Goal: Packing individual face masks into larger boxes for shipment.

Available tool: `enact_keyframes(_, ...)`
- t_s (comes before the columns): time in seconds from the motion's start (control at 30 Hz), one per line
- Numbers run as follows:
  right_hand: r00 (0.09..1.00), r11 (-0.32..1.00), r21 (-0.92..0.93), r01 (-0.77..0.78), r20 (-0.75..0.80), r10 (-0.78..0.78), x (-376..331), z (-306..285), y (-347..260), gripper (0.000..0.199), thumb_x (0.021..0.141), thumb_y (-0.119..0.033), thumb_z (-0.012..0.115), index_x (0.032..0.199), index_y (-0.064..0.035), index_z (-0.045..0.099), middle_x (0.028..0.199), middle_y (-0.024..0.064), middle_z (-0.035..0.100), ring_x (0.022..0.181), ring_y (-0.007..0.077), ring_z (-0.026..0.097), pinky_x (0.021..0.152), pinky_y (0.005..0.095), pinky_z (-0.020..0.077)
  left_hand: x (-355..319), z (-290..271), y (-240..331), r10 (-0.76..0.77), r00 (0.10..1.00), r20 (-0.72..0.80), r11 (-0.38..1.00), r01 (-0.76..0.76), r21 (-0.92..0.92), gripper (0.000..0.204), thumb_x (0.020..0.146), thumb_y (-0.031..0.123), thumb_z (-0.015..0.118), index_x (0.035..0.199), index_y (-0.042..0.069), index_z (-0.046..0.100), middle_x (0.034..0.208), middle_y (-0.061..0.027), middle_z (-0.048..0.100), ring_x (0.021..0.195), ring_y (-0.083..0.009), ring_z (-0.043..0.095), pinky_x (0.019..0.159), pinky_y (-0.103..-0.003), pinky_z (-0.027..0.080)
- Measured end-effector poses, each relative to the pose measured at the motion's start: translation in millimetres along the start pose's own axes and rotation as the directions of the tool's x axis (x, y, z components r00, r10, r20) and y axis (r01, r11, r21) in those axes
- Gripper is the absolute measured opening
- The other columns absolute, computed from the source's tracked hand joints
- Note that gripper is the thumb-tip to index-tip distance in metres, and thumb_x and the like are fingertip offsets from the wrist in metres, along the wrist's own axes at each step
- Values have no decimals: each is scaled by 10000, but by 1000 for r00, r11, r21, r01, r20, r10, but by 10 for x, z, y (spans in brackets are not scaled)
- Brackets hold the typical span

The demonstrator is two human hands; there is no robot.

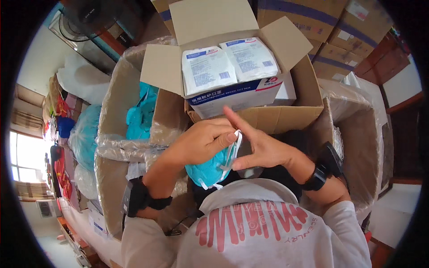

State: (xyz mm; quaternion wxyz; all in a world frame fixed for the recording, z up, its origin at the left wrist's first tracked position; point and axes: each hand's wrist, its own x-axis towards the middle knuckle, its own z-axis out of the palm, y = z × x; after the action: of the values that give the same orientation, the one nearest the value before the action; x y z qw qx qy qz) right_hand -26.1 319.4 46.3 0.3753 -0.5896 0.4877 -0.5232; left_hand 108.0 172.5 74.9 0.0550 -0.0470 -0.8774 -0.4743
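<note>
A teal face mask (205,167) with white straps hangs in front of my body, below the front of the carton. My left hand (203,142) is closed on its upper part, thumb near a white strap loop (238,139). On the mask's other side, my right hand (264,149) has its index finger stretched out and its thumb apart, the thumb tip beside the strapped edge. Some of my fingers are hidden. Beyond my hands, an open white carton (232,96) holds two white packs, a left pack (206,69) and a right pack (250,58).
The carton rests on a brown cardboard box (286,115). More teal masks (142,118) lie in a plastic-lined box (127,71) on the left. Another lined box (357,134) stands at right. Taped boxes (339,40) are stacked behind; a filled plastic bag (85,138) sits far left.
</note>
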Motion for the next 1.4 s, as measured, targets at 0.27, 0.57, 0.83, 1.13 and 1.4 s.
enact_keyframes(0.27,815,778,255,-574,271,513,-286,26,49,243,878,-179,546,1067,-34,593,892,65,582,863,112,528,761,272,422,-151,-233,-6,-206,916,-343,971,236,48,340,887,329,483,887,8,592,833,-80,587,771,-156,534,700,-270,420)
enact_keyframes(0.57,956,981,-138,-135,-278,92,-106,-176,1,347,816,-229,623,1088,-23,557,1101,111,535,1043,216,497,888,343,388,-67,-255,191,-82,957,-280,921,180,345,295,857,316,520,870,36,609,804,-101,612,753,-250,590,682,-314,454)
enact_keyframes(0.83,969,967,-176,-184,132,209,-227,-98,-84,224,858,-235,552,844,-14,591,771,119,573,762,261,569,673,367,421,-220,-430,123,-191,732,-654,859,447,249,300,875,313,492,876,40,616,766,-127,602,691,-280,585,608,-342,452)
enact_keyframes(1.13,992,944,-311,105,-32,-121,34,-86,-146,731,742,-313,692,1293,10,337,1306,202,372,1245,281,325,1011,356,271,36,-236,156,-112,846,-521,977,190,98,348,908,302,463,839,-11,599,696,-91,574,641,-140,512,604,-268,421)
enact_keyframes(1.4,964,961,73,-265,-13,267,-51,88,-75,191,884,-166,478,977,-22,563,1142,132,489,1059,234,473,902,372,364,16,-270,-26,-267,655,-707,911,411,37,469,858,460,491,829,8,614,632,-127,568,586,-233,536,594,-320,436)
